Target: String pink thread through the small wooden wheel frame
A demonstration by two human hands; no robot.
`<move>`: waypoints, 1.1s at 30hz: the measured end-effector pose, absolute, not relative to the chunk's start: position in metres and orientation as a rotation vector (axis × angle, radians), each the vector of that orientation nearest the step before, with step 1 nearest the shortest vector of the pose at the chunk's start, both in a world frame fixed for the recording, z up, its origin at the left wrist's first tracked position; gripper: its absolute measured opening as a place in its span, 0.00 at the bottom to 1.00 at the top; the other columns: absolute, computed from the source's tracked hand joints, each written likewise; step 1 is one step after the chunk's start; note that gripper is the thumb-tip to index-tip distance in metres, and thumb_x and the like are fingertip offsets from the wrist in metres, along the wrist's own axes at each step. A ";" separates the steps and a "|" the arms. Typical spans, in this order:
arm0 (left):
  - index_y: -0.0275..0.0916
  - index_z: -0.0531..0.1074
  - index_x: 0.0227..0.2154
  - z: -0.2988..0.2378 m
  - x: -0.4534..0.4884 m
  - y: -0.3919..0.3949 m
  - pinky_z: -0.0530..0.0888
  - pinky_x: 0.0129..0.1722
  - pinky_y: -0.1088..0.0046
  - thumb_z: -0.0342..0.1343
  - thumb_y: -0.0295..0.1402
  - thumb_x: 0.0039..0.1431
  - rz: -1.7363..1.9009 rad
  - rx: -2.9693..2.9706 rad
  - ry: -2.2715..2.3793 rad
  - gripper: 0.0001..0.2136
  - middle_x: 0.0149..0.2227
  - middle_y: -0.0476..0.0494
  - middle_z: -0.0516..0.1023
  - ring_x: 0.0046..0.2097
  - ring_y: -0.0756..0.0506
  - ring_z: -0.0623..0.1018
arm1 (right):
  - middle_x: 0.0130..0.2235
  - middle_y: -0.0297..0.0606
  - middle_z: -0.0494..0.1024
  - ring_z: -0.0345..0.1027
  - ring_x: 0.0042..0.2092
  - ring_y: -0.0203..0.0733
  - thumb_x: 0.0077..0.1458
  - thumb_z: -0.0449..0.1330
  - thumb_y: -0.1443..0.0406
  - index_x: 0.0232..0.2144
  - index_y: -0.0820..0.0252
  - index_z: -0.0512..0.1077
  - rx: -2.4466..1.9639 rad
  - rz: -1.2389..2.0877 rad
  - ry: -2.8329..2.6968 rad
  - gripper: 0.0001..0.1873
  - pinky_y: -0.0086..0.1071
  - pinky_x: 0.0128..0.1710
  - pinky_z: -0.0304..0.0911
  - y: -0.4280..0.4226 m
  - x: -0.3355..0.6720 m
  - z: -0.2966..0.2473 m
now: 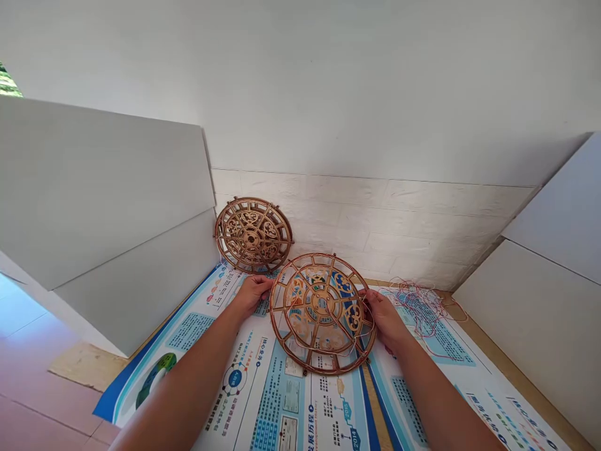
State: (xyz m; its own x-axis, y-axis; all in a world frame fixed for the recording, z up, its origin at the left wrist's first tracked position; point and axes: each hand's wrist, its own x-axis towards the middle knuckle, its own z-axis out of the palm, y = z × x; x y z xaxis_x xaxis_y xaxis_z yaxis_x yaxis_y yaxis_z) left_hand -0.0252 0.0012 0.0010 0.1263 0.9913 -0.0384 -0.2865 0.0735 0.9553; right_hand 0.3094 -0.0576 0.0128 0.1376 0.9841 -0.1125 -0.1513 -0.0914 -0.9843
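Slotted wooden wheel (322, 313), rim clenched by right hand (385, 319), left hand (251, 294) open beside it; tangled string (422, 307) could snag its spokes if tugged.

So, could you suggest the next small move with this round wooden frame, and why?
Probably steady the frame with the left hand and ease the loose string clear with the right hand, since thin strands cross the frame's openings and a tangle lies beside it on the poster.

Blue printed poster (192, 332), white brick-pattern wall (375, 219), white boards (103, 194), pink tile floor (37, 401)
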 end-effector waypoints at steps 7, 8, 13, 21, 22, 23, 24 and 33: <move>0.32 0.73 0.22 0.002 -0.028 0.003 0.53 0.19 0.79 0.75 0.48 0.36 1.197 0.953 0.862 0.24 0.21 0.52 0.67 0.20 0.59 0.58 | 0.20 0.28 0.61 0.54 0.21 0.33 0.39 0.71 0.36 0.27 0.58 0.69 -1.217 1.048 -0.900 0.34 0.28 0.19 0.54 -0.054 0.311 0.013; 0.32 0.74 0.24 0.003 -0.029 0.002 0.55 0.20 0.79 0.75 0.47 0.37 1.192 0.946 0.854 0.23 0.22 0.52 0.67 0.20 0.59 0.59 | 0.20 0.28 0.60 0.53 0.21 0.33 0.38 0.71 0.36 0.26 0.58 0.66 -1.218 1.031 -0.889 0.34 0.28 0.18 0.53 -0.054 0.312 0.013; 0.32 0.76 0.28 0.005 -0.030 0.002 0.60 0.21 0.81 0.75 0.40 0.41 1.183 0.917 0.841 0.19 0.24 0.52 0.67 0.22 0.58 0.62 | 0.19 0.28 0.59 0.52 0.20 0.32 0.39 0.70 0.35 0.23 0.57 0.62 -1.266 1.006 -0.839 0.36 0.28 0.18 0.51 -0.051 0.314 0.007; 0.31 0.79 0.30 0.009 -0.031 -0.003 0.65 0.23 0.78 0.75 0.40 0.40 1.183 0.898 0.841 0.19 0.25 0.49 0.71 0.23 0.56 0.66 | 0.19 0.28 0.59 0.50 0.19 0.32 0.44 0.66 0.33 0.23 0.57 0.59 -1.315 0.995 -0.915 0.36 0.28 0.16 0.47 -0.051 0.317 0.002; 0.31 0.78 0.28 0.010 -0.032 -0.005 0.64 0.23 0.78 0.76 0.40 0.39 1.180 0.902 0.836 0.19 0.24 0.50 0.70 0.23 0.56 0.65 | 0.19 0.28 0.60 0.51 0.19 0.32 0.44 0.66 0.33 0.23 0.56 0.59 -1.313 0.992 -0.922 0.36 0.28 0.16 0.48 -0.051 0.317 0.002; 0.31 0.77 0.25 0.010 -0.032 -0.006 0.63 0.22 0.78 0.76 0.40 0.39 1.179 0.903 0.831 0.18 0.22 0.51 0.68 0.23 0.56 0.65 | 0.19 0.28 0.60 0.51 0.19 0.32 0.45 0.66 0.33 0.24 0.56 0.60 -1.314 0.988 -0.927 0.36 0.28 0.16 0.49 -0.051 0.317 0.002; 0.32 0.75 0.23 0.011 -0.033 -0.007 0.62 0.22 0.77 0.76 0.40 0.38 1.181 0.902 0.825 0.18 0.21 0.52 0.66 0.22 0.56 0.64 | 0.19 0.28 0.60 0.52 0.19 0.33 0.46 0.65 0.34 0.25 0.56 0.60 -1.317 0.985 -0.929 0.35 0.28 0.16 0.50 -0.051 0.317 0.002; 0.33 0.75 0.25 0.007 -0.035 -0.002 0.63 0.22 0.78 0.75 0.42 0.42 1.209 0.853 0.780 0.19 0.25 0.49 0.70 0.22 0.57 0.63 | 0.19 0.29 0.59 0.50 0.20 0.32 0.42 0.67 0.33 0.22 0.57 0.60 -1.312 0.962 -0.930 0.37 0.28 0.15 0.48 -0.057 0.309 0.010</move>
